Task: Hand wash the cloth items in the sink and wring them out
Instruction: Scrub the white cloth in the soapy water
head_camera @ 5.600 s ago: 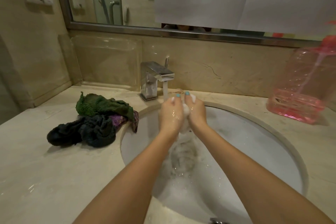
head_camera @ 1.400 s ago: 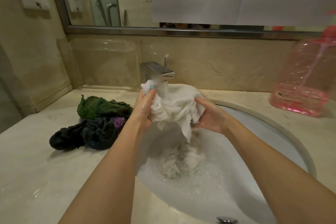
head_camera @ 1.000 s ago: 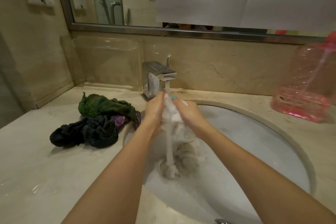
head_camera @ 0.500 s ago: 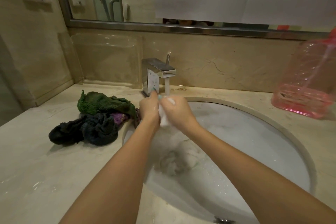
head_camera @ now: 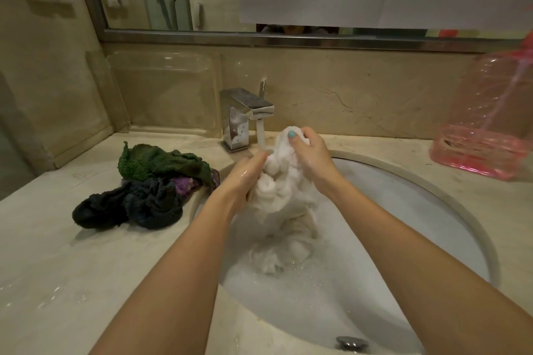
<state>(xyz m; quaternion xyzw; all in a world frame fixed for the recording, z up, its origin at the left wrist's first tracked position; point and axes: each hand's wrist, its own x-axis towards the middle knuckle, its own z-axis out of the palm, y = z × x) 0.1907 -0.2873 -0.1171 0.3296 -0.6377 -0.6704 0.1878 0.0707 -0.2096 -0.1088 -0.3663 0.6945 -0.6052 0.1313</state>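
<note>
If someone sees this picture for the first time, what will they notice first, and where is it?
In the centre, the left hand and right hand grip a wet white cloth over the sink, just below the running tap. A pile of dark cloths lies on the counter left of the sink. A pink bottle stands at the right edge.

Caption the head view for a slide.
Left hand and right hand hold white cloth under running faucet over sink; dark cloths alongside.
</note>
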